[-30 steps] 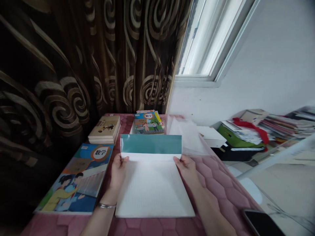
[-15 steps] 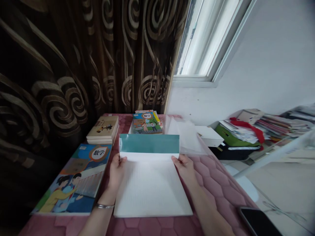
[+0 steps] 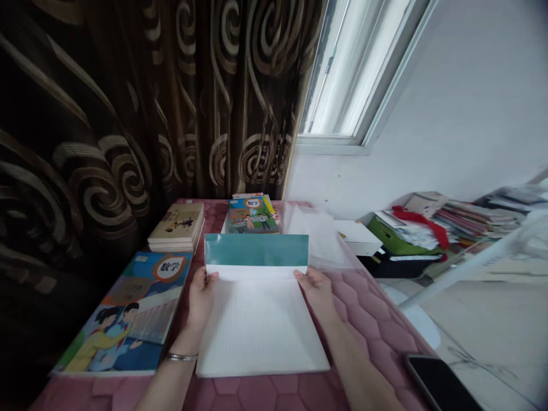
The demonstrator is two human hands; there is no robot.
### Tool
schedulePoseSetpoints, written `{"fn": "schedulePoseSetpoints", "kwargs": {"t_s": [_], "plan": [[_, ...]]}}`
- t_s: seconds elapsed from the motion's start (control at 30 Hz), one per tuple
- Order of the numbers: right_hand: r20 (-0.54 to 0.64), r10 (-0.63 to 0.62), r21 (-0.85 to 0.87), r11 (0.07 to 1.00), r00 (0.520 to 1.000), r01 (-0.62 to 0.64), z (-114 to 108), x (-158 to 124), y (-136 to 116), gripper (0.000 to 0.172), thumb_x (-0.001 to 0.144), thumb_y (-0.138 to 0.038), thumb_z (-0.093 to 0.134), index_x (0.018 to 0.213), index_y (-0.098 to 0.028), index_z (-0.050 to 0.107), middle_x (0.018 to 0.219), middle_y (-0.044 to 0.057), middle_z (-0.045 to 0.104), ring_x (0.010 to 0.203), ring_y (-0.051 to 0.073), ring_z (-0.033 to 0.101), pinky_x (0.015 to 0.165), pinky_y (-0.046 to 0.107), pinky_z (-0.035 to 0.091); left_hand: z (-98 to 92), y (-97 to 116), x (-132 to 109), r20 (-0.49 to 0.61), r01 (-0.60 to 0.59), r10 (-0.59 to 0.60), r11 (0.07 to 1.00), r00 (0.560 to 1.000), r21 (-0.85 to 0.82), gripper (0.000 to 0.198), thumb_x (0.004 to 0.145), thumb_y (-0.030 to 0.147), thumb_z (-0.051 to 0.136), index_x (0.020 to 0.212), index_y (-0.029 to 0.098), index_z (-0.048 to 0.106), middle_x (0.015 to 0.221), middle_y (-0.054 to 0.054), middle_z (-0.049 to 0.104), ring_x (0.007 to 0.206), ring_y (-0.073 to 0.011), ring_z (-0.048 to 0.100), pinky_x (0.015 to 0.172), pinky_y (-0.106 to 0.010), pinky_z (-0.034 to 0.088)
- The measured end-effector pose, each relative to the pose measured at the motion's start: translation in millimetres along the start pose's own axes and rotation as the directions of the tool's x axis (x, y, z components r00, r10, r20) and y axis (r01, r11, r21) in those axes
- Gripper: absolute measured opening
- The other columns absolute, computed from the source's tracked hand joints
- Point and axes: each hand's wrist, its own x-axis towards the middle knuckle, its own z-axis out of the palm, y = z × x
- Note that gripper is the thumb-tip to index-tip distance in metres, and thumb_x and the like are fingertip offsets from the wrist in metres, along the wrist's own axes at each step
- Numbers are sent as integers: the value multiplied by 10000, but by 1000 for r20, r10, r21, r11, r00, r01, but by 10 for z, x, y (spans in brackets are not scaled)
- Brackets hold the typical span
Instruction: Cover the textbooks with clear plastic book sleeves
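A notebook (image 3: 261,325) lies in front of me with faintly lined white pages facing up. Its green cover (image 3: 257,250) stands raised at the far end, with a white strip below the green. My left hand (image 3: 202,294) pinches the left edge of that cover, thumb on the near side. At the right edge my right hand (image 3: 315,290) grips it the same way. The fingers behind the cover are partly hidden. A silvery bracelet (image 3: 182,357) circles the left wrist.
A large textbook (image 3: 128,314) lies at left, with a stack of small books (image 3: 176,225) behind it. Farther back are more books (image 3: 252,216) and clear plastic sheets (image 3: 317,237). A phone (image 3: 440,382) rests at the near right of the pink quilted cloth (image 3: 368,325).
The whole view has shifted slightly, so things appear a little farther left. Both hands keep their hold on the raised cover.
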Motion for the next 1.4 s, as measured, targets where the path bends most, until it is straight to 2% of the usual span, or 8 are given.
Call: {"fn": "schedulePoseSetpoints", "kwargs": {"t_s": [0.17,0.3,0.47,0.63,0.87,1.17,1.4], "plan": [[52,78,119,989,996,-84,19,7,79,374,699,-561,647,670,-188,626,606,12,618,622,193,560,560,278,429,4,23,5,-19,3,-3,1000,1000,-23,285,663,386,680,840,170,626,803,-22,694,741,-172,615,698,-273,462],[96,88,158,982,991,-103,-15,21,125,366,689,-555,670,678,-191,639,672,24,662,647,206,593,599,294,460,19,76,-11,-24,21,-22,999,999,-44,289,643,380,694,827,164,638,781,-19,693,717,-165,610,681,-265,463],[174,79,237,964,982,-119,-70,17,55,333,640,-502,729,771,-199,687,750,39,702,694,221,623,659,313,495,27,116,-37,-49,32,-34,998,998,-47,278,641,363,698,821,157,645,783,-20,698,720,-164,616,681,-260,469],[130,84,203,973,988,-110,-38,13,33,285,678,-476,696,785,-212,690,741,27,697,670,207,608,620,296,484,19,83,-30,-39,29,-30,999,999,-24,299,651,379,692,846,159,641,779,-22,695,725,-170,618,684,-267,471],[51,97,86,991,994,-101,16,21,76,370,704,-544,648,720,-174,642,682,18,639,615,169,535,567,266,418,16,54,-29,-36,16,-14,999,999,34,306,679,405,654,862,160,631,805,-39,693,752,-186,622,704,-287,471],[26,52,119,991,998,-55,70,54,219,443,698,-619,642,714,-177,616,634,-5,579,576,144,466,546,257,369,9,71,0,-30,10,-8,997,1000,75,310,678,420,641,856,167,627,804,-45,704,743,-198,647,695,-300,491],[-47,30,58,998,998,-27,89,58,148,391,704,-568,635,671,-180,606,597,-22,539,578,137,449,552,253,353,-6,6,43,-17,-33,36,988,999,148,264,722,394,616,865,174,594,825,-64,707,757,-216,668,704,-328,517]]}}
